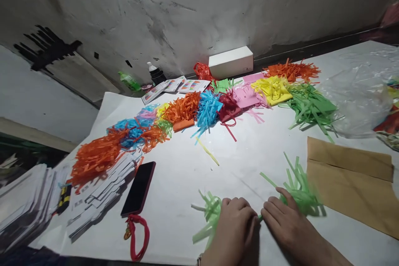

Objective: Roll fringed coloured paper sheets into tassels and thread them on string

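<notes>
A light green fringed tissue-paper tassel (299,194) lies low on the white tabletop. Its cut strips fan out past both hands, and a thin twisted part shows between them. My left hand (235,222) is closed around the tassel's left portion, fingers curled down to the table. Close beside it, my right hand (282,216) grips the right portion, its index finger partly raised. The palms and most of the held paper are hidden. A loose yellow strip (208,152) lies beyond the hands.
A brown envelope (349,191) lies to the right, near clear plastic (358,95). Fringed paper bundles (183,108) in several colours line the back. At left are a phone (139,189) with a red strap (146,237), white cut papers (102,195) and a stack (25,203). A white box (231,62) stands by the wall.
</notes>
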Tool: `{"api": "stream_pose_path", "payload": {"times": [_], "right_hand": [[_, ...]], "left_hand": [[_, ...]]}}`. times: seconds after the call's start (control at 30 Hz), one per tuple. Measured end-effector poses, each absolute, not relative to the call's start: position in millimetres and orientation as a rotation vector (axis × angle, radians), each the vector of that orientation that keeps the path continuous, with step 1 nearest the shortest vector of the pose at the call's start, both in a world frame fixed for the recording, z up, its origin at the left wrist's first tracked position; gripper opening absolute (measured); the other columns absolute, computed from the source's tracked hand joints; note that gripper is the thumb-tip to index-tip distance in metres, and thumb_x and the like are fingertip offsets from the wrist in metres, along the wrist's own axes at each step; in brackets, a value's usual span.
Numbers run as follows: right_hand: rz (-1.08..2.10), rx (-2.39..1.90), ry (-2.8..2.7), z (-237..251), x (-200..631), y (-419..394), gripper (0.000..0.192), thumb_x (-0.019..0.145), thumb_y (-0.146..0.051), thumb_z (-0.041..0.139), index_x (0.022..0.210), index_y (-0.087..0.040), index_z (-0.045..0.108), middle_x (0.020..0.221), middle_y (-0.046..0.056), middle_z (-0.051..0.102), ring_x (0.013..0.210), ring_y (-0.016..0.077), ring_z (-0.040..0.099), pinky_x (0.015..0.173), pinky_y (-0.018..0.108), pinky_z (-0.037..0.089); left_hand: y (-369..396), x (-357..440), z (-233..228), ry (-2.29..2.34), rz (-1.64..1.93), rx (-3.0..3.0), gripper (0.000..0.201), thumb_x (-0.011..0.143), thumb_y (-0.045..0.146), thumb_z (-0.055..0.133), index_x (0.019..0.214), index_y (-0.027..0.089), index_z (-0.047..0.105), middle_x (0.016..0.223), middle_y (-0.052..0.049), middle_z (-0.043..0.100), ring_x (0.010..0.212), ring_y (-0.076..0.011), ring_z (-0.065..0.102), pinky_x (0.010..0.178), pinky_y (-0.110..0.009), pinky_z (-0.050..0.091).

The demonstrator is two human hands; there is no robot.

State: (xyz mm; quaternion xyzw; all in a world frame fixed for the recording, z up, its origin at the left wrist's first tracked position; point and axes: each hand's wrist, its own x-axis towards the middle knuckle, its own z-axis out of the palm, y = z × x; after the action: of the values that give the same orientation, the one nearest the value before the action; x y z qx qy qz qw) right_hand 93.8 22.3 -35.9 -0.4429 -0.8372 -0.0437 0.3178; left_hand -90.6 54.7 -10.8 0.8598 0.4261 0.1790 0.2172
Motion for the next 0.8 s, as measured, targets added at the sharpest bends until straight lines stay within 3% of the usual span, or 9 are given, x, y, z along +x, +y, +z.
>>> {"api": "stream_pose_path", "payload": {"times": [0.13, 0.23, 0.37, 0.47, 0.67, 0.8], "right_hand": [[0.019, -1.115, -2.072, -27, 99, 16, 0.037, 0.103, -0.006, 0.031, 0.095, -0.017, 0.066, 0.082, 0.003, 0.064, 0.082, 0.018, 0.057, 0.113, 0.049, 0.027], [0.009, -1.06, -2.021, -11, 106, 12, 0.041, 0.105, -0.007, 0.029, 0.096, -0.016, 0.067, 0.085, 0.004, 0.068, 0.088, 0.0172, 0.061, 0.115, 0.046, 0.027], [-0.084, -0.905, -2.211, 13, 123, 10, 0.034, 0.104, -0.007, 0.036, 0.106, -0.013, 0.069, 0.091, 0.005, 0.073, 0.093, 0.017, 0.067, 0.12, 0.044, 0.024], [-0.114, -0.843, -2.231, 25, 131, 8, 0.032, 0.102, -0.005, 0.039, 0.105, -0.013, 0.07, 0.085, 0.003, 0.074, 0.089, 0.0163, 0.07, 0.122, 0.043, 0.022], [0.014, -0.948, -1.942, 34, 122, 3, 0.02, 0.102, -0.01, 0.048, 0.104, -0.017, 0.066, 0.075, -0.001, 0.069, 0.069, 0.0114, 0.068, 0.109, 0.034, 0.043], [0.131, -0.997, -1.817, 21, 123, 2, 0.02, 0.102, -0.016, 0.053, 0.118, -0.02, 0.064, 0.087, 0.001, 0.073, 0.08, 0.0144, 0.072, 0.097, 0.032, 0.056]], "left_hand": [[48, -92, -1, 1.113, 0.441, 1.974, 0.026, 0.093, 0.018, 0.054, 0.102, 0.026, 0.077, 0.089, -0.003, 0.075, 0.085, -0.0214, 0.064, 0.082, -0.037, 0.04], [47, -89, 4, 1.105, 0.415, 1.441, 0.02, 0.088, 0.034, 0.067, 0.091, 0.018, 0.078, 0.083, -0.004, 0.074, 0.08, -0.0197, 0.063, 0.075, -0.031, 0.044], [45, -85, 7, 0.973, 0.433, 0.915, 0.044, 0.065, 0.052, 0.089, 0.071, 0.013, 0.07, 0.064, 0.0, 0.065, 0.063, -0.0119, 0.054, 0.065, -0.025, 0.038], [41, -82, 6, 0.805, 0.41, 0.736, 0.049, 0.06, 0.053, 0.093, 0.071, 0.012, 0.068, 0.065, -0.002, 0.065, 0.062, -0.0113, 0.056, 0.068, -0.025, 0.04], [36, -72, 2, 0.626, 0.644, 0.89, 0.035, 0.068, 0.041, 0.092, 0.071, 0.015, 0.069, 0.08, -0.003, 0.062, 0.076, -0.0127, 0.058, 0.073, -0.026, 0.042], [37, -58, -9, 0.665, 0.861, 1.081, 0.034, 0.075, 0.048, 0.086, 0.074, 0.017, 0.071, 0.078, -0.003, 0.061, 0.072, -0.0136, 0.057, 0.07, -0.028, 0.045]]}}
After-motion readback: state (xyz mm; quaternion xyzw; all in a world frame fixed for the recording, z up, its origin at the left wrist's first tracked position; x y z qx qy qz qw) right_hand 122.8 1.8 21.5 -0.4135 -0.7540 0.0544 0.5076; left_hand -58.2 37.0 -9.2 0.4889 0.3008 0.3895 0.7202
